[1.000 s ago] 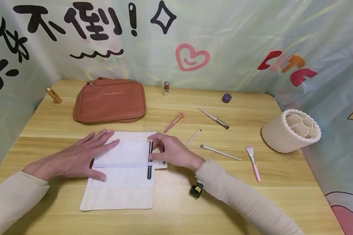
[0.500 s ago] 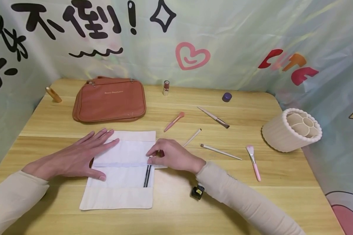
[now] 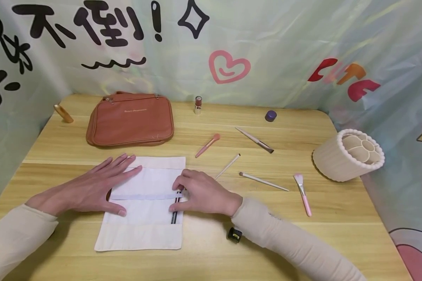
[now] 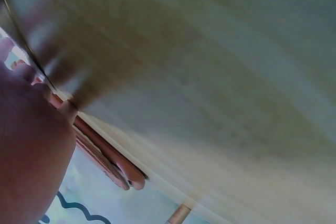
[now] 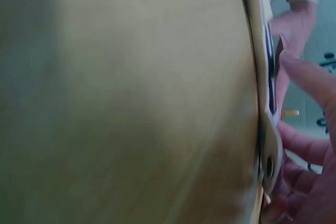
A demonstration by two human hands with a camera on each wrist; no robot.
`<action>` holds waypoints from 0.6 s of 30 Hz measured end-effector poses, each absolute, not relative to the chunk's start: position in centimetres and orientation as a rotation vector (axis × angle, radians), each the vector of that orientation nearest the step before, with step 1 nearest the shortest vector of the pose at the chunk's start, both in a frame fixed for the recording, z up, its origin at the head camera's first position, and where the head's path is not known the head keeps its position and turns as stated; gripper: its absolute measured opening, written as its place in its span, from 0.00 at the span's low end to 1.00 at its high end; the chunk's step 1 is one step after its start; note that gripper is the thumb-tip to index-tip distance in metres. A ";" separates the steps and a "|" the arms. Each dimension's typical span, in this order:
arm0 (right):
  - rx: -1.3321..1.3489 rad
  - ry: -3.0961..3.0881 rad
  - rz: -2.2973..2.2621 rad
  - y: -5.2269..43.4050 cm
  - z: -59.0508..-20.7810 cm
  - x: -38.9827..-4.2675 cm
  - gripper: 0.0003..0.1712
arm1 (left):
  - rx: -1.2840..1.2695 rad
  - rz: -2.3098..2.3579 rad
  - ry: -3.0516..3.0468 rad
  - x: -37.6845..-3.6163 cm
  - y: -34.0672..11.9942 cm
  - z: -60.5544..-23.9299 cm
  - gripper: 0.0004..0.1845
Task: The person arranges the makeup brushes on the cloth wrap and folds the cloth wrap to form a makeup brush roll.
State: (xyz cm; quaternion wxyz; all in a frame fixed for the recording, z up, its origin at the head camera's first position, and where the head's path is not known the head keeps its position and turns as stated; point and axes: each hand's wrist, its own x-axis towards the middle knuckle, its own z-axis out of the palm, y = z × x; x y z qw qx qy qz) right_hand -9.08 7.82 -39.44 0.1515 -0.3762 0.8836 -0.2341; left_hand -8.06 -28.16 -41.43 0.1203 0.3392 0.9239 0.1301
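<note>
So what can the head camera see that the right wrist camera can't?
Only the head view shows the left hand flat on the cloth roll, the brown bag, the loose brushes and the white holder. Only the right wrist view shows the metal eyelet at the cloth's edge. Both show the right hand pinching the black brush on the wooden table.

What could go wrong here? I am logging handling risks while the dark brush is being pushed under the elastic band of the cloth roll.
The right hand holds the dark brush at the roll's right edge, so it may slide off the cloth roll. The left hand lies flat only on the left side, so the cloth could bunch under the push. The right sleeve lies close to the small black and yellow item and might knock it.
</note>
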 end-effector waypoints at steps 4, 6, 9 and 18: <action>-1.150 2.610 -0.542 7.4 -39.5 -8.6 0.27 | 0.993 0.372 2.697 -8.0 -28.3 -41.5 0.62; -1.160 2.595 -0.539 7.4 -39.5 -8.6 0.27 | 0.995 0.373 2.695 -8.0 -28.3 -41.5 0.62; -1.195 2.548 -0.557 7.5 -39.4 -8.7 0.27 | 0.995 0.378 2.695 -8.0 -28.3 -41.5 0.62; -1.099 2.367 -0.978 10.1 -39.4 -11.3 0.24 | 1.017 0.371 2.703 -8.1 -28.2 -41.5 0.62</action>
